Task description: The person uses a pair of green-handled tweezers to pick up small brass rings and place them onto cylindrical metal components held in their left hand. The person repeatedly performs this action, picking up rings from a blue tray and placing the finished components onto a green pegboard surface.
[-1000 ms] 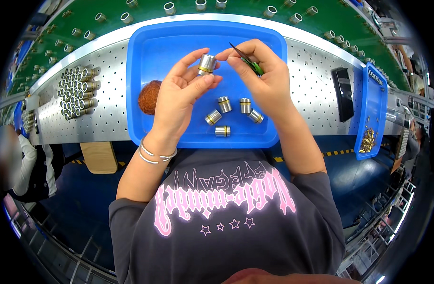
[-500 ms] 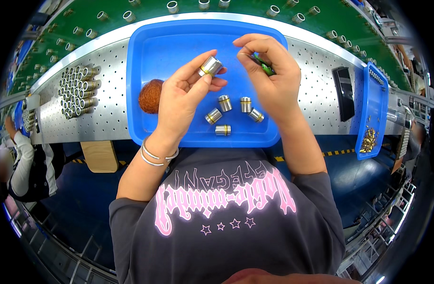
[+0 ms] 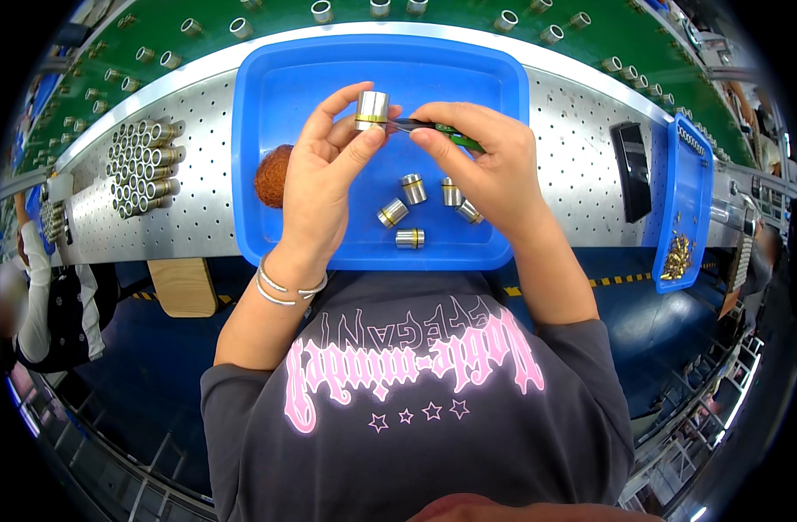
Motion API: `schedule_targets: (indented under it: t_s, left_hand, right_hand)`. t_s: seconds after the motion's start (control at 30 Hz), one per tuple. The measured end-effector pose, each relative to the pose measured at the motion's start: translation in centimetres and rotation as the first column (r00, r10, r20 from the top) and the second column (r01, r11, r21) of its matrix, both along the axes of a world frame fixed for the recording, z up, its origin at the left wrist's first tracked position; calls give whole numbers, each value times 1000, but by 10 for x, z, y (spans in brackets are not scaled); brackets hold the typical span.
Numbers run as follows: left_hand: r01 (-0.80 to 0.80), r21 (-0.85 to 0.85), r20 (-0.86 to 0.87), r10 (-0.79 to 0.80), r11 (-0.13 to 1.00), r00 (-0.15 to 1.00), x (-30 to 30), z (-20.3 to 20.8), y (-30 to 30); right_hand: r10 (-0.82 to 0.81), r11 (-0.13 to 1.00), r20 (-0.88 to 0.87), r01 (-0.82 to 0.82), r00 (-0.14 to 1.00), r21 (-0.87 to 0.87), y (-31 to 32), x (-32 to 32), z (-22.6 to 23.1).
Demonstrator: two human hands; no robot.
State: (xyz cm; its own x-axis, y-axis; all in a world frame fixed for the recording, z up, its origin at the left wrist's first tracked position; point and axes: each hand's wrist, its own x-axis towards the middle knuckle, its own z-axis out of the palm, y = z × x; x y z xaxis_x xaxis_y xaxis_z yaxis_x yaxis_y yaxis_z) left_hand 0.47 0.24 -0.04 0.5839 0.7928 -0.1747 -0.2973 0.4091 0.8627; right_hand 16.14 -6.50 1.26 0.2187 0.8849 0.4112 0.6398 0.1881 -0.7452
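Observation:
In my left hand (image 3: pixel 322 170) a short silver metal cylinder with a yellow ring (image 3: pixel 372 104) is pinched upright between thumb and fingers. My right hand (image 3: pixel 492 157) grips a slim green-and-black tool with thin tips (image 3: pixel 461 139); its exact kind is hard to make out. The tips reach the cylinder's lower right side, near the ring. Both hands are over a blue tray (image 3: pixel 285 61). On the tray floor lie several similar ringed cylinders, one of them (image 3: pixel 410 238) nearest me. A reddish-brown fibrous ball (image 3: pixel 274 177) sits at the tray's left, partly behind my left wrist.
Many metal sleeves (image 3: pixel 142 170) stand packed on the perforated metal bench at left. A black flat device (image 3: pixel 630 172) lies right of the tray. Beyond it, a smaller blue tray (image 3: pixel 664 274) holds brass-coloured pieces. Spaced sleeves stand on the green surface (image 3: pixel 277 19) at the back.
My left hand has turned the cylinder more upright and shifted slightly left. My right hand has swung the tool leftward, bringing its tips from apart to the cylinder. Sleeves on the green surface have shifted slightly right.

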Motion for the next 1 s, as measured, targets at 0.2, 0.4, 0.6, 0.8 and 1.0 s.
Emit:
schedule_targets:
  t_s: [0.2,0.4,0.6,0.8,1.0]
  left_hand:
    - [4,23,-17,-3,1000,1000,0,0,-2]
    - [15,17,-17,-15,1000,1000,1,1,-3]
    - [11,18,-8,-11,1000,1000,2,1,-3]
    - [119,11,-46,-118,993,992,3,3,-3]
    - [101,21,-125,-98,995,987,-4,5,6]
  right_hand:
    - [-15,1000,-10,15,1000,-13,1,0,-3]
    - [-16,1000,-27,16,1000,-25,1,1,-4]
    - [-34,997,-98,27,995,-70,-1,2,-2]
    - [1,969,-352,-87,936,-229,1,7,5]
    - [50,930,-603,-256,796,-262,19,41,1]
